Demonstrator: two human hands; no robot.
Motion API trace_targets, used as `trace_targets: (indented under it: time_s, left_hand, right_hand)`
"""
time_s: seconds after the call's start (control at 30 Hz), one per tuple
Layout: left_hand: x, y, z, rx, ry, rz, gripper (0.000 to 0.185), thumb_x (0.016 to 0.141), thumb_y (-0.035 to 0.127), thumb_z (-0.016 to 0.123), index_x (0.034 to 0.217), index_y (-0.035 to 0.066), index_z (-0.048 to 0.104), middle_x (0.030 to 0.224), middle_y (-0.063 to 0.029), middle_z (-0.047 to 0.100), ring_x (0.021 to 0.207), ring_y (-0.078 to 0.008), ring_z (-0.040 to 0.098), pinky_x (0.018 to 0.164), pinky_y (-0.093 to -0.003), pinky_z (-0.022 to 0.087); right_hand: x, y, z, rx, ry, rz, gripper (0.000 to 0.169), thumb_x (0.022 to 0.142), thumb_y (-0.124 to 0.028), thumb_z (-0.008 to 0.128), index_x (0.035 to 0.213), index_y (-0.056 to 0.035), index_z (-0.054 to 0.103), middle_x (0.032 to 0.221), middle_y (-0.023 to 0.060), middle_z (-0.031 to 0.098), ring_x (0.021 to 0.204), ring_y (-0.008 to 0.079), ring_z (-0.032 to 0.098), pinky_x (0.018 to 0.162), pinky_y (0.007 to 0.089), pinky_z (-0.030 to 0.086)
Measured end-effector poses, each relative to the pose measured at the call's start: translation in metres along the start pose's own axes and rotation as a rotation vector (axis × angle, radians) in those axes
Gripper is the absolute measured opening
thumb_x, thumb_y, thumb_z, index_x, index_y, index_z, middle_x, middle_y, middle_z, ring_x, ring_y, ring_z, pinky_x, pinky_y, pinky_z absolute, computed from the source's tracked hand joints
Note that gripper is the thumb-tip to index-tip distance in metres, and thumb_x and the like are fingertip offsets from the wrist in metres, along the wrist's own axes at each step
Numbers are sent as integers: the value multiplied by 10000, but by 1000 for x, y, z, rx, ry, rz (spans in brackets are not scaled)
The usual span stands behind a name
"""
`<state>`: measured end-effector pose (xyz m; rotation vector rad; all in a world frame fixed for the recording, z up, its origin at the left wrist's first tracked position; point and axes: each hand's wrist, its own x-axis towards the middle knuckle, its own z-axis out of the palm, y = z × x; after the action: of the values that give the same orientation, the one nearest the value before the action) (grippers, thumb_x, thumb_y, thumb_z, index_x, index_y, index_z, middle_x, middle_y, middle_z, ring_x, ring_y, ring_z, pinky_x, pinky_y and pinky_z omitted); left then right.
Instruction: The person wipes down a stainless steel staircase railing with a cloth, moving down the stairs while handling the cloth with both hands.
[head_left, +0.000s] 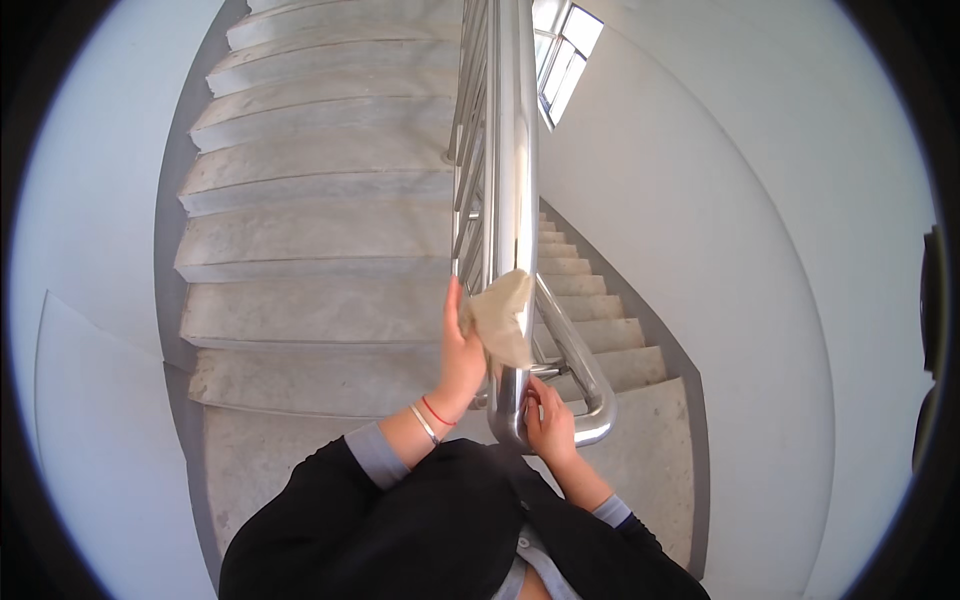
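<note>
A polished metal handrail (516, 172) runs straight away from me, up the middle of the view. Over its near part lies a crumpled beige cloth (504, 319). My left hand (461, 356) holds the cloth against the rail's left side; one finger points up along the balusters, and the other fingers are hidden behind the cloth. Just below the cloth, my right hand (551, 424) touches the right side of the rail near its bent lower end. Its fingers are curled, but whether they grip the rail cannot be told.
Bare concrete stairs (315, 232) rise left of the rail. Another flight (600, 307) lies to the right, beyond a bent lower metal rail (577, 352). Slanting metal bars (471, 150) fill the balustrade. Pale walls (750, 262) enclose both sides, with a window (566, 60) at the top.
</note>
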<state>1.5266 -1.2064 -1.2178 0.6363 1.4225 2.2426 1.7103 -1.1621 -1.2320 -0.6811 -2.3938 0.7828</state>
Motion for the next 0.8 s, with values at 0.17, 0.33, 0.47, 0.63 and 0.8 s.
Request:
trace_targets:
  time_s: [0.17,0.33,0.47,0.63,0.8]
  left_hand:
    - [0,8,-2,290,-60,138,385,1023,103,437,1399,26,465,1404,-182,385,1340,-289,371,1118,-375,300]
    - [-11,9,25,276,-18,146,692,982,454,529,1419,-56,363,1338,-238,444,1289,-334,424,1070,-428,340]
    - [93,25,23,-47,-151,-338,516,1012,519,434,962,24,568,823,-72,591,711,-146,564,658,-304,474]
    - [111,1,29,-425,-38,-371,426,1039,440,410,1126,53,564,995,-89,619,896,-153,617,754,-333,542]
    - [24,-33,-18,-287,-218,-519,373,1041,315,449,1337,92,499,1186,-48,604,1054,-158,592,886,-327,506]
  right_hand:
    - [3,-3,1,-66,32,-10,324,908,-27,548,1231,-35,574,972,186,660,833,379,659,708,438,537]
    - [1,-5,5,-114,48,-21,324,904,-22,545,1227,-19,576,967,177,671,834,366,667,704,435,538]
    - [-3,1,8,-129,55,-4,327,896,-13,540,1221,5,578,916,171,684,813,353,671,699,425,540]
    - [-3,3,7,-201,53,-25,324,894,-5,529,1213,7,589,925,167,690,771,355,672,685,429,537]
    - [-2,-5,8,-195,40,12,314,893,6,518,1201,10,576,889,169,688,766,357,670,680,436,533]
